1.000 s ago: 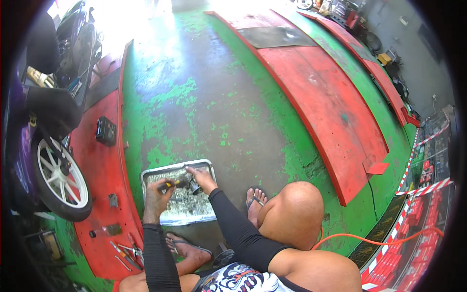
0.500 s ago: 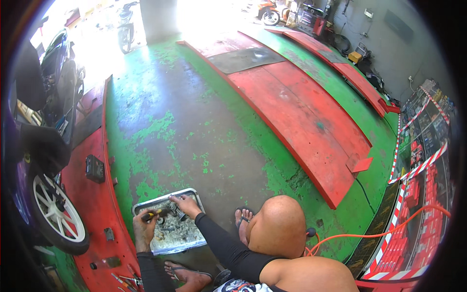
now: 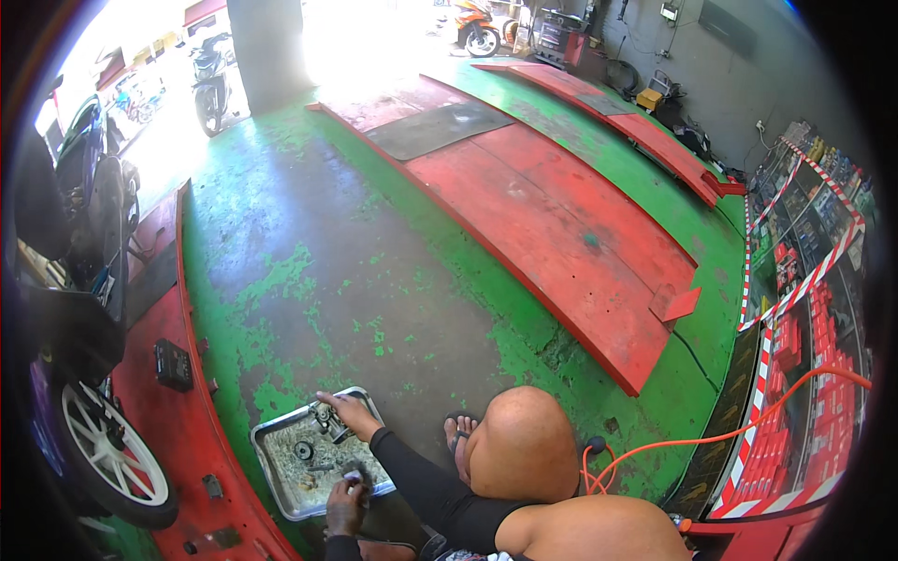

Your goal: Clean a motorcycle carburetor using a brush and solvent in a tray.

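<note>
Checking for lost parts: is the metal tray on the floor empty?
Not empty: the metal tray holds small dark parts, and both hands, left hand and right hand, are over it.

Workshop floor, green w/ red ramps

Long red ramp (image 3: 561, 234) mid-floor; white-spoked wheel (image 3: 98, 449) far left of it, orange hose (image 3: 748, 430) to its right.

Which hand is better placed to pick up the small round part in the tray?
Probably the left hand: it sits at the metal tray's near edge, close to the round part. The right hand already grips a metal piece.
</note>
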Available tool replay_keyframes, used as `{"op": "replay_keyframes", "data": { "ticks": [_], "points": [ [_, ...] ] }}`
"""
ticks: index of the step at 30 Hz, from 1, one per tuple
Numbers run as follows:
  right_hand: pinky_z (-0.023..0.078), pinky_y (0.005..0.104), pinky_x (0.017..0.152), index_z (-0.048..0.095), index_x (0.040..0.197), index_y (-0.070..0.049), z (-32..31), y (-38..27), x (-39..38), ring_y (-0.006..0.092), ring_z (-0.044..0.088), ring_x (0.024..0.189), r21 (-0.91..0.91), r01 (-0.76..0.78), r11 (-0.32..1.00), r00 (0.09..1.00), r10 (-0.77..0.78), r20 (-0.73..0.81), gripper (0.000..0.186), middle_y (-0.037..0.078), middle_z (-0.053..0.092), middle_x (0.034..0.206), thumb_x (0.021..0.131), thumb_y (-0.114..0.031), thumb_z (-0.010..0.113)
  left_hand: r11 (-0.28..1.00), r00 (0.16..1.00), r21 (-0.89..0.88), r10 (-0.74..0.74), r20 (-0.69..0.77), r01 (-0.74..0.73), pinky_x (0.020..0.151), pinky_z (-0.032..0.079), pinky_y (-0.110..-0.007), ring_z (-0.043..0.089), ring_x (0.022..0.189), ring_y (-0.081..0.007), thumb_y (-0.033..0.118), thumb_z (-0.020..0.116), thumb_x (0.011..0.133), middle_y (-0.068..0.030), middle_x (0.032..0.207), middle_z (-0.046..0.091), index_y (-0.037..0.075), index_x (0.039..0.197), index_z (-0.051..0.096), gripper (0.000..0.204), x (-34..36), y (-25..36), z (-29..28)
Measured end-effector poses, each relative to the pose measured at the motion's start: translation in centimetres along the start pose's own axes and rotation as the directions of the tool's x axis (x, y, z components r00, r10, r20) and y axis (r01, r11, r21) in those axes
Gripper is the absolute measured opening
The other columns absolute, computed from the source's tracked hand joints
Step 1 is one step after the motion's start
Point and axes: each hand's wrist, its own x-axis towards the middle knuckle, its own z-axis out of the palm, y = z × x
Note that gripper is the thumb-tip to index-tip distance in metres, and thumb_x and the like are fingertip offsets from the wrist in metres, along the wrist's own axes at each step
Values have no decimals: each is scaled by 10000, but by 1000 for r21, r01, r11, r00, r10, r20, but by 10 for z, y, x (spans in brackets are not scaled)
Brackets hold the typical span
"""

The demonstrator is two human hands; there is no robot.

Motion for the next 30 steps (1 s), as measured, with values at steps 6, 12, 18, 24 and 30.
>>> {"op": "replay_keyframes", "data": {
  "ticks": [6,12,18,24,30],
  "points": [
    [459,312,962,655,1247,16,8,-15,-12,171,608,1122,303,48,952,996,-67,53,648,88,672,1219,914,-540,662,970,990,206,113,87,-128,934,500,-418,579,1134,-328,147,724,771,-116,1233,615,159,1058,715,287,-9,-9,-5],
    [559,332,664,716,1026,-149,6,-28,-16,129,675,731,579,-327,747,926,131,353,395,-16,726,887,935,-524,630,987,968,-15,-159,-196,159,984,477,-430,577,1155,-358,23,662,750,-154,1258,588,84,1077,692,334,26,-13,-25],
    [596,377,723,729,1028,-134,2,-30,-18,146,711,774,666,-326,671,937,138,320,404,-9,748,902,949,-510,604,962,780,-34,-240,-577,271,994,469,-445,566,1176,-379,-69,568,740,-183,1217,569,19,1083,634,361,122,-80,-92],
    [586,416,821,697,1192,-117,10,-37,-14,181,708,907,644,-388,660,894,100,436,523,33,742,1074,936,-565,610,988,763,5,-115,-636,153,899,508,-436,610,1105,-359,-88,543,783,-157,1219,579,31,1091,654,349,229,-121,-175],
    [578,471,895,648,1276,-108,18,-41,10,200,707,952,635,-396,663,903,156,400,566,50,723,1127,949,-567,593,965,497,-248,-258,-828,89,756,526,-355,638,1010,-269,-89,479,895,-120,1214,573,9,1113,645,291,268,-154,-152]
  ]
}}
